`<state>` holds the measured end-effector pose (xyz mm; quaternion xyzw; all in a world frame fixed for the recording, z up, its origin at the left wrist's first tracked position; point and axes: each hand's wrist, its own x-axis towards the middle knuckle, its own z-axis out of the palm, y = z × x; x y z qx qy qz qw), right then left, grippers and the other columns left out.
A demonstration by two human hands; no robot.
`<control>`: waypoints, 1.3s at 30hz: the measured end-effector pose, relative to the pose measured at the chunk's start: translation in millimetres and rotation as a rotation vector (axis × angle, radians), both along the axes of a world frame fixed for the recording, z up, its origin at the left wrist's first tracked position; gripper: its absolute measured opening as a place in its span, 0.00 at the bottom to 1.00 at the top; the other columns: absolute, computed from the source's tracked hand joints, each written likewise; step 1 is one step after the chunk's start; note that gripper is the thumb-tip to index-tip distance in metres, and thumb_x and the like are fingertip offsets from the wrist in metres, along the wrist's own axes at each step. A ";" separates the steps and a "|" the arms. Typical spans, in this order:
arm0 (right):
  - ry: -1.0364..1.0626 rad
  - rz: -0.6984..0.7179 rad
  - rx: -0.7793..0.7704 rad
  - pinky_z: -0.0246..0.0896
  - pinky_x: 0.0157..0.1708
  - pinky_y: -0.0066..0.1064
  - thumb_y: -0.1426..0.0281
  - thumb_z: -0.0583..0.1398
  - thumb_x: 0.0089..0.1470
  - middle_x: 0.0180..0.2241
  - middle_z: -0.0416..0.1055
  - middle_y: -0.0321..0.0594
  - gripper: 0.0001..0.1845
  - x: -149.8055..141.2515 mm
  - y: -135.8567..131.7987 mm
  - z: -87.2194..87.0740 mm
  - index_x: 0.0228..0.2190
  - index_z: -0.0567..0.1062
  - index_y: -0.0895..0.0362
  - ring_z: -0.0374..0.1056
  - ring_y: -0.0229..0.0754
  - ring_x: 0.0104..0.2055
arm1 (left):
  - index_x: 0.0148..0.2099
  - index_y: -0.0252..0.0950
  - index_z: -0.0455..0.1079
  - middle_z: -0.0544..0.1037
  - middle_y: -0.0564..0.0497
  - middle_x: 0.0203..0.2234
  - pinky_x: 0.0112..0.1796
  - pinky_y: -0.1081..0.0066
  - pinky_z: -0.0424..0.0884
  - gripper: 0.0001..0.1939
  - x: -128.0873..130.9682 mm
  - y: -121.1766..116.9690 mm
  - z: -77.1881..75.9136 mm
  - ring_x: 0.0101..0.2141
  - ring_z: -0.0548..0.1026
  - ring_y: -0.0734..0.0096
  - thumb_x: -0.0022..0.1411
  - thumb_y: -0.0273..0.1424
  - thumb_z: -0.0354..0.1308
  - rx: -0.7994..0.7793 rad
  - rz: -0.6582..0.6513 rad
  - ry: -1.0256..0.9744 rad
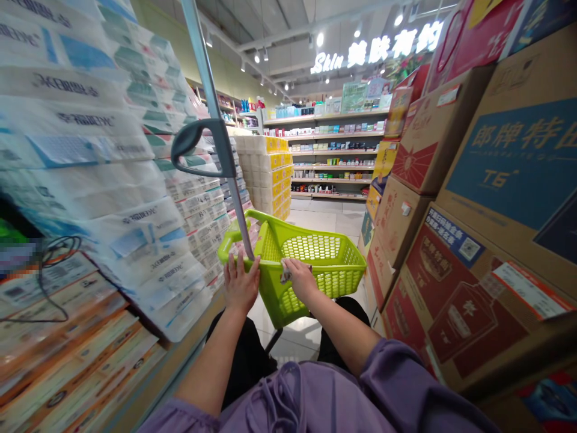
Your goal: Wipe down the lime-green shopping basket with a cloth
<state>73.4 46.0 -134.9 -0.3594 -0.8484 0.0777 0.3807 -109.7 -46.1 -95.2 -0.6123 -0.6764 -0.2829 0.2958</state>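
In front of my knees is a lime-green plastic shopping basket [331, 243] with perforated sides. A long metal pull rod [220, 129] with a grey loop handle [219, 147] rises from its near left end. My left hand [241, 285] grips the near rim beside the rod's foot, fingers somewhat apart over the edge. Farther right along the same rim, my right hand [300, 279] is closed on a small crumpled cloth [285, 274] and presses it to the basket. The cloth is mostly covered by the fingers. No goods show inside the visible part of the basket.
Stacked tissue packs [112, 144] line the left, with a dark cable [58, 276] hanging near them. Tall piles of cartons [478, 288] stand close on the right. Beyond the basket, the tiled floor [324, 213] leads to stocked shelves [333, 135].
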 end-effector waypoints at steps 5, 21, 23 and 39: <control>-0.012 -0.051 -0.051 0.53 0.57 0.38 0.80 0.51 0.54 0.52 0.68 0.44 0.26 -6.2 -6.4 10.0 0.54 0.67 0.55 0.61 0.45 0.55 | 0.60 0.39 0.64 0.59 0.39 0.62 0.60 0.45 0.52 0.22 2.5 5.2 -4.8 0.65 0.45 0.49 0.65 0.35 0.50 -0.014 0.004 0.051; -0.041 0.150 0.069 0.50 0.61 0.40 0.81 0.51 0.53 0.59 0.61 0.44 0.32 -42.9 -19.4 25.1 0.60 0.61 0.56 0.54 0.44 0.61 | 0.61 0.40 0.62 0.57 0.37 0.63 0.61 0.50 0.51 0.23 -2.4 3.6 -13.9 0.65 0.47 0.52 0.65 0.31 0.51 -0.024 0.063 0.133; -0.040 0.130 0.078 0.50 0.61 0.40 0.81 0.51 0.53 0.59 0.62 0.46 0.32 -39.6 -17.4 22.2 0.59 0.62 0.57 0.55 0.45 0.61 | 0.62 0.40 0.61 0.56 0.38 0.64 0.61 0.50 0.52 0.23 -1.0 4.5 -14.5 0.65 0.47 0.52 0.65 0.33 0.50 -0.011 0.064 0.124; -0.046 -0.142 -0.006 0.48 0.60 0.43 0.82 0.49 0.53 0.57 0.64 0.47 0.30 16.8 2.5 -18.5 0.56 0.66 0.59 0.56 0.48 0.60 | 0.61 0.37 0.62 0.55 0.38 0.64 0.60 0.49 0.52 0.23 4.7 10.9 -17.7 0.66 0.43 0.50 0.65 0.34 0.50 0.019 0.052 0.059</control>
